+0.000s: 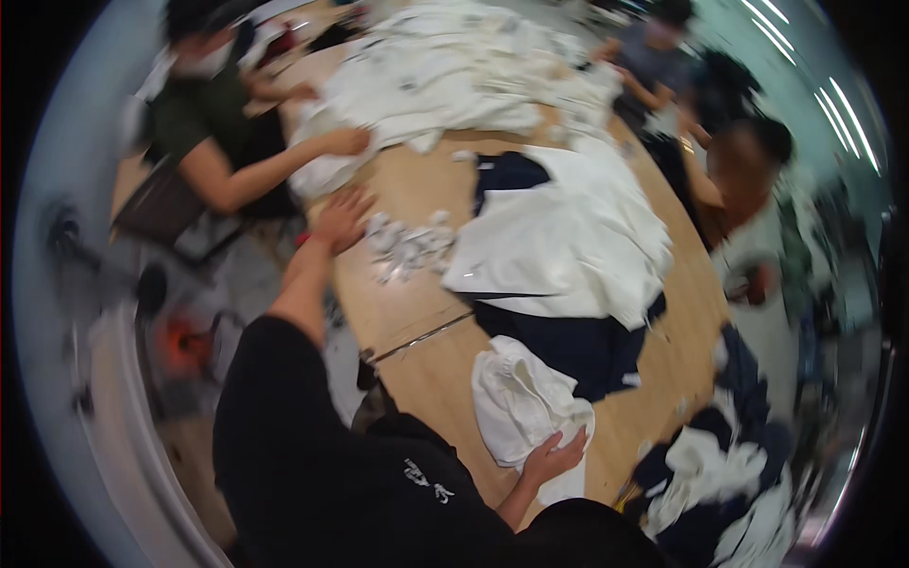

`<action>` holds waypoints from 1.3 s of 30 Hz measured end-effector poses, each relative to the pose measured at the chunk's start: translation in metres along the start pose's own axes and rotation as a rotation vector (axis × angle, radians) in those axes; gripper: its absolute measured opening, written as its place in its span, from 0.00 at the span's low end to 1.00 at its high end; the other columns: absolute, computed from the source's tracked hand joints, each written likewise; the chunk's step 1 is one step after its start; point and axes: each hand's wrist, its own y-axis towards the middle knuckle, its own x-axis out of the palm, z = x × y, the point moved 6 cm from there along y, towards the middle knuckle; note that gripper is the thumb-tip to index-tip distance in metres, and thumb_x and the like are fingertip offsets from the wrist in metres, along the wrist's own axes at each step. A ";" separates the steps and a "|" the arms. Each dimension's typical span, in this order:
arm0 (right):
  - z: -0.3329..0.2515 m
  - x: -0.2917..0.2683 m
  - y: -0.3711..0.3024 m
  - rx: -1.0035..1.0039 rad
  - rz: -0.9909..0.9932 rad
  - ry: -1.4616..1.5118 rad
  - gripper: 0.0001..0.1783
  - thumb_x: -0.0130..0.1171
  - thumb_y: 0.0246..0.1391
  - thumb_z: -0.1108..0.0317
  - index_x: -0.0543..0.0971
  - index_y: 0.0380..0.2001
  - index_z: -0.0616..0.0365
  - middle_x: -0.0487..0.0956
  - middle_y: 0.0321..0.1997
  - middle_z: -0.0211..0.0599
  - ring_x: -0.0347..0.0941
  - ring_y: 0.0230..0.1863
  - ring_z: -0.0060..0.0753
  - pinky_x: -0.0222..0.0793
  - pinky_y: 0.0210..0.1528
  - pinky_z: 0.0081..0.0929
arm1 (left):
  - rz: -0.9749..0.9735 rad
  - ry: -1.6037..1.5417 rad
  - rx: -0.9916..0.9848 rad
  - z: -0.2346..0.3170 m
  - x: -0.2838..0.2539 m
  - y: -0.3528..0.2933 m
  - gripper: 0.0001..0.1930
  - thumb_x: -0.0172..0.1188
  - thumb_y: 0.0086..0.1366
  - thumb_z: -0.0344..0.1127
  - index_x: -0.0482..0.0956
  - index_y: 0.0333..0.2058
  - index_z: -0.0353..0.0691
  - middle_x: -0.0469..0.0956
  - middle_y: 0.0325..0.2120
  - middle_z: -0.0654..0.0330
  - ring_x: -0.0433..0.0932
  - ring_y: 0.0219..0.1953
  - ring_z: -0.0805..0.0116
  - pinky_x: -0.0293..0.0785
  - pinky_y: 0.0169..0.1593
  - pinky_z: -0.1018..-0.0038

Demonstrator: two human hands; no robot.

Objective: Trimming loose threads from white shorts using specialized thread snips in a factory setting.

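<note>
Holding with the right hand (pixel 557 456), just nearer than the white cloth stack (pixel 568 241), the edge of a crumpled white garment (pixel 516 402) on the wooden table (pixel 417 182). Well apart from it, showing the left hand (pixel 344 220) open, fingers spread, to the left of the stack; cannot tell whether touching the table. Seen just left of the stack, small white pieces (pixel 412 248); under its near edge, dark blue cloth (pixel 568 352); beyond it, a large white heap (pixel 445 71); left and beyond, a co-worker in dark green (pixel 194 128).
</note>
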 end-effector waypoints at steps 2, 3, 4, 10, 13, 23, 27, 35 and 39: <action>0.002 0.005 -0.005 -0.030 -0.034 0.053 0.30 0.54 0.72 0.60 0.70 0.71 0.63 0.72 0.72 0.60 0.67 0.72 0.65 0.58 0.73 0.56 | 0.081 0.050 0.009 -0.007 -0.002 0.002 0.34 0.47 0.77 0.59 0.62 0.77 0.59 0.57 0.78 0.53 0.57 0.79 0.49 0.47 0.80 0.47; 0.009 0.007 -0.005 0.020 -0.016 0.055 0.30 0.53 0.73 0.58 0.70 0.71 0.63 0.73 0.72 0.59 0.68 0.71 0.65 0.59 0.72 0.57 | 0.024 0.033 0.012 -0.005 0.000 0.004 0.35 0.50 0.75 0.55 0.60 0.78 0.57 0.54 0.79 0.52 0.53 0.79 0.46 0.45 0.80 0.48; -0.002 0.003 -0.004 -0.042 0.008 0.070 0.29 0.52 0.74 0.58 0.70 0.70 0.63 0.74 0.70 0.59 0.70 0.69 0.66 0.63 0.69 0.56 | 0.087 0.060 0.015 -0.015 0.002 -0.005 0.34 0.49 0.76 0.57 0.61 0.77 0.61 0.56 0.79 0.55 0.53 0.80 0.52 0.46 0.80 0.48; -0.011 -0.001 0.000 -0.038 -0.029 0.035 0.29 0.51 0.76 0.58 0.70 0.71 0.64 0.74 0.71 0.60 0.71 0.68 0.67 0.64 0.68 0.55 | 0.063 0.021 0.033 -0.021 0.007 -0.016 0.35 0.50 0.76 0.57 0.58 0.78 0.63 0.52 0.80 0.56 0.48 0.82 0.54 0.43 0.81 0.52; 0.001 0.004 0.000 -0.012 -0.030 0.038 0.29 0.51 0.76 0.57 0.70 0.71 0.65 0.74 0.71 0.59 0.71 0.68 0.67 0.64 0.68 0.55 | 0.071 0.005 0.035 -0.019 0.006 -0.012 0.35 0.51 0.75 0.57 0.58 0.78 0.62 0.52 0.80 0.56 0.49 0.81 0.54 0.43 0.81 0.51; -0.076 -0.034 0.082 -0.023 0.164 0.717 0.36 0.60 0.70 0.54 0.67 0.72 0.64 0.70 0.75 0.53 0.66 0.74 0.64 0.60 0.75 0.54 | 0.081 0.041 0.027 -0.021 0.005 -0.010 0.36 0.51 0.74 0.59 0.60 0.78 0.62 0.52 0.80 0.54 0.50 0.81 0.50 0.45 0.80 0.50; -0.247 -0.015 0.098 -0.470 -0.283 0.963 0.35 0.50 0.73 0.55 0.66 0.69 0.77 0.70 0.73 0.61 0.61 0.78 0.59 0.51 0.80 0.54 | 0.084 -0.009 0.029 -0.019 0.001 -0.006 0.36 0.51 0.74 0.60 0.60 0.78 0.62 0.52 0.80 0.55 0.50 0.81 0.51 0.46 0.80 0.49; -0.484 -0.020 0.019 -0.940 -1.183 1.441 0.47 0.47 0.75 0.41 0.54 0.79 0.69 0.51 0.84 0.62 0.43 0.86 0.62 0.39 0.84 0.50 | 0.107 -0.047 0.023 -0.025 -0.001 -0.012 0.38 0.53 0.72 0.60 0.60 0.77 0.62 0.53 0.80 0.54 0.51 0.80 0.51 0.48 0.79 0.47; -0.524 -0.037 -0.008 -1.062 -1.249 1.537 0.46 0.39 0.76 0.37 0.57 0.78 0.67 0.54 0.84 0.60 0.43 0.86 0.63 0.37 0.83 0.55 | 0.128 -0.072 0.029 -0.022 -0.006 -0.011 0.37 0.54 0.71 0.60 0.62 0.76 0.60 0.55 0.79 0.52 0.52 0.80 0.50 0.48 0.79 0.47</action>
